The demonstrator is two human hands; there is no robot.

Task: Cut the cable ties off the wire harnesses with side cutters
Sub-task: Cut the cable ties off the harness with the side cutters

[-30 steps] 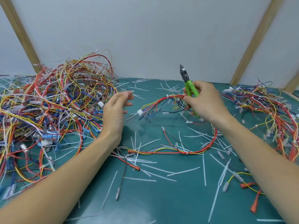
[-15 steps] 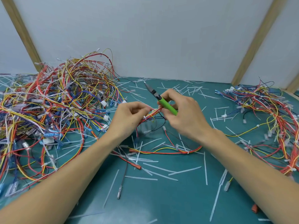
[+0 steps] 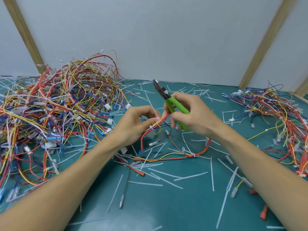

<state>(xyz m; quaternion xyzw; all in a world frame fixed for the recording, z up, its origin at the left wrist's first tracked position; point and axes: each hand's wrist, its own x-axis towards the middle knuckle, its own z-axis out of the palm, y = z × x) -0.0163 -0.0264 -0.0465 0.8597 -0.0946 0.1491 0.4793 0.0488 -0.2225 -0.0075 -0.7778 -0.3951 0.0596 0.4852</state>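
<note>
Green matting lies littered with cut ties. Both hands pinch one wire harness: left hand beside its white cable tie, right hand also gripping side cutters, tip aimed up-left, away from the tie.

Bright even light, soft shadows, bowed edges.

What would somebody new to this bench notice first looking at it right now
First the big tangled heap of wire harnesses filling the left of the green mat, with a smaller pile on the right. At centre, the right hand holds green-handled side cutters, tips pointing up and away, while the left hand pinches a wire bundle. Cut white cable ties litter the mat.
</note>
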